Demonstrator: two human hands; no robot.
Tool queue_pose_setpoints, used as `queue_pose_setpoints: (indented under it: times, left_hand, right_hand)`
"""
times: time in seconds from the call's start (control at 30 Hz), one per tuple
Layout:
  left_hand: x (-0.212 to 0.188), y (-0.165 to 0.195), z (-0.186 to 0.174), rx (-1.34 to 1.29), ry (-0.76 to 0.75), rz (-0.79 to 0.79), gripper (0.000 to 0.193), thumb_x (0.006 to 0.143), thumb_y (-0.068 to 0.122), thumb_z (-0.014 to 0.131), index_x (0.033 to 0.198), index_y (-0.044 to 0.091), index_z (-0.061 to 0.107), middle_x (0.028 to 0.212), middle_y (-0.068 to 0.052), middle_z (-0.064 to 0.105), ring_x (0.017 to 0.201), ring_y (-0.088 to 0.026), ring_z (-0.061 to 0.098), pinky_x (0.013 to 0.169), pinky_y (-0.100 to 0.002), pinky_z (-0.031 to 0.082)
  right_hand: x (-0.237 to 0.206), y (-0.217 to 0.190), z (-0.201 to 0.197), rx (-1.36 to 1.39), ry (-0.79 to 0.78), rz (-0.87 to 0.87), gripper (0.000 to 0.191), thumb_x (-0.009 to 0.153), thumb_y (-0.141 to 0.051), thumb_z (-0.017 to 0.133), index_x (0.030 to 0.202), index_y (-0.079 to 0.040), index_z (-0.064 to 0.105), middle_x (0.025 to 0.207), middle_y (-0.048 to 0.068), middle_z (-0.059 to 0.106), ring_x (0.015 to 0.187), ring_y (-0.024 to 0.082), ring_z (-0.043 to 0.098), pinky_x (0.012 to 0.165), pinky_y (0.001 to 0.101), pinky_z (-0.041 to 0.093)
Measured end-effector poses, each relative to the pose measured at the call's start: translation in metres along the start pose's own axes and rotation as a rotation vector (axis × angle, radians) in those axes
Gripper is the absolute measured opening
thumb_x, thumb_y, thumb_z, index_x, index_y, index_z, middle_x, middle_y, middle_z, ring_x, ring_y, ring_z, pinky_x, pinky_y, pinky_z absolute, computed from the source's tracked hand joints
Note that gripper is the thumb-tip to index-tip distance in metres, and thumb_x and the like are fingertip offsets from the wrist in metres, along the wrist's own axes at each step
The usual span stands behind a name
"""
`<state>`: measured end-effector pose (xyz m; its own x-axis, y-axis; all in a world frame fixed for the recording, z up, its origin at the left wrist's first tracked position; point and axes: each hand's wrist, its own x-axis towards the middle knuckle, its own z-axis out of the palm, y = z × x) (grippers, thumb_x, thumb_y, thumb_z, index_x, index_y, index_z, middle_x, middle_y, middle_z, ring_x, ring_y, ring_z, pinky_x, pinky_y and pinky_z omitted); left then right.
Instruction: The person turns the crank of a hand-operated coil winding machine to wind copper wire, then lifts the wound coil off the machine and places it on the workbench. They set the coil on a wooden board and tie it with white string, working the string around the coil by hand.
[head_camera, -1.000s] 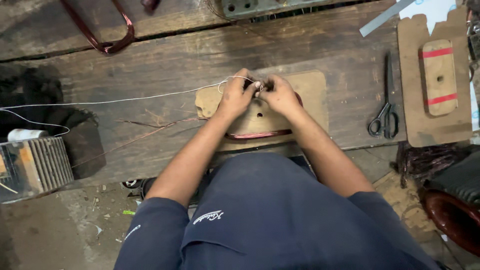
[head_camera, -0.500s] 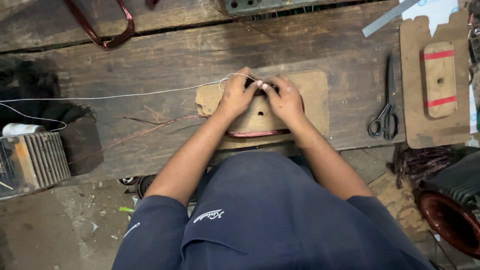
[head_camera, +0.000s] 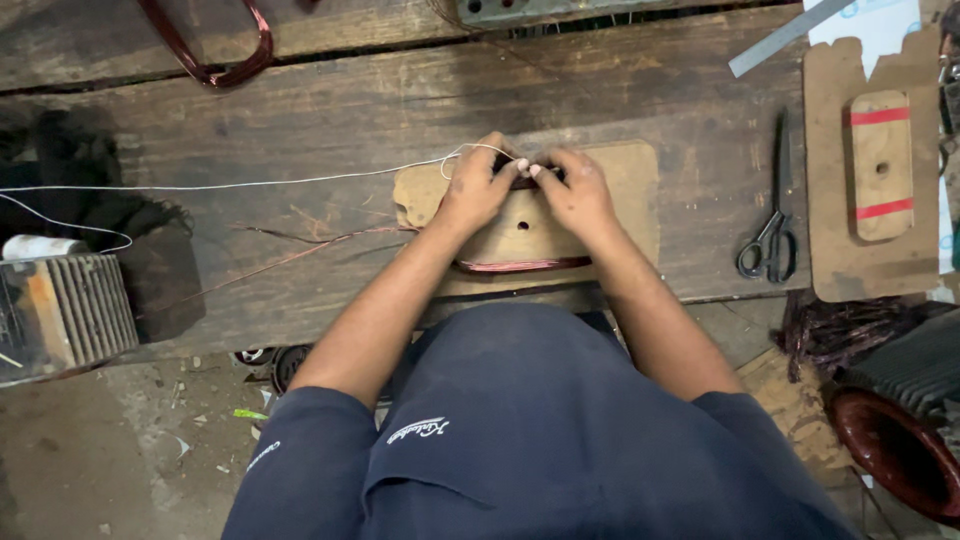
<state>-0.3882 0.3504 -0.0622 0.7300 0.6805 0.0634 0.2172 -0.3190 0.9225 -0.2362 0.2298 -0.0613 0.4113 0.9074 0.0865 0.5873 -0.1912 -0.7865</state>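
Note:
My left hand (head_camera: 478, 185) and my right hand (head_camera: 572, 190) meet fingertip to fingertip over a flat wooden former (head_camera: 620, 195) on the workbench. Both pinch a thin white string (head_camera: 250, 184) that runs off to the left across the bench. A reddish copper wire coil (head_camera: 520, 265) is wound on the former, its near edge showing below my wrists. The far side of the coil is hidden under my fingers. A loose copper strand (head_camera: 300, 250) trails left from the coil.
Black scissors (head_camera: 770, 235) lie right of the former. A second wooden former with red bands (head_camera: 880, 165) rests on cardboard (head_camera: 830, 270) at far right. Another copper coil (head_camera: 215, 45) lies top left. A laminated metal core (head_camera: 65, 310) sits at lower left.
My hands stay on the coil's far edge with small finger movements. The view has shifted slightly; the string remains stretched to the left.

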Motion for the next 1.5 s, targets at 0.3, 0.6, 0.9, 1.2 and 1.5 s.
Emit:
queue_pose_setpoints:
  times: [0.3,0.6,0.9,1.2,1.5]
  left_hand:
    - [-0.001,-0.005,0.002,-0.020,0.022,0.033,0.015,0.095,0.014,0.069,0.096,0.001,0.063,0.090,-0.018,0.070,0.087,-0.036,0.069,0.079,-0.045,0.053]
    - [0.001,-0.017,0.016,0.061,0.182,0.103,0.016,0.096,0.010,0.068,0.093,0.002,0.055,0.088,-0.018,0.063,0.085,-0.040,0.064,0.076,-0.049,0.049]
    - [0.008,-0.024,0.031,0.104,0.350,-0.026,0.013,0.094,0.011,0.070,0.096,0.004,0.059,0.083,-0.018,0.069,0.078,-0.037,0.068,0.071,-0.047,0.052]
    - [0.048,-0.038,-0.004,-0.435,-0.244,-0.278,0.010,0.097,0.012,0.065,0.093,0.005,0.058,0.079,-0.005,0.071,0.067,-0.014,0.067,0.061,-0.037,0.053]
    - [0.080,-0.036,-0.028,-0.057,-0.650,0.136,0.013,0.096,0.010,0.068,0.094,0.003,0.058,0.079,-0.005,0.069,0.074,-0.015,0.065,0.069,-0.035,0.052]
  right_hand:
    - [-0.008,-0.031,-0.017,-0.186,0.024,-0.126,0.012,0.089,-0.012,0.067,0.093,-0.001,0.064,0.104,0.018,0.066,0.093,0.040,0.064,0.077,0.0479,0.051]
    - [-0.015,-0.031,-0.006,0.158,-0.057,-0.129,0.015,0.086,-0.007,0.063,0.100,-0.002,0.069,0.095,0.012,0.070,0.088,0.026,0.068,0.081,0.0379,0.054]
    - [-0.033,-0.023,0.008,0.081,-0.060,-0.060,0.013,0.093,-0.010,0.063,0.091,0.000,0.056,0.088,0.018,0.062,0.085,0.035,0.061,0.078,0.0459,0.048]
    - [-0.033,-0.027,0.014,-0.159,-0.101,-0.088,0.021,0.095,-0.016,0.061,0.108,-0.001,0.053,0.100,0.024,0.061,0.096,0.044,0.061,0.083,0.0538,0.047]
    - [-0.035,-0.044,0.013,-0.316,-0.104,-0.134,0.028,0.094,-0.015,0.060,0.116,0.000,0.051,0.111,0.027,0.061,0.096,0.047,0.062,0.079,0.0555,0.050]
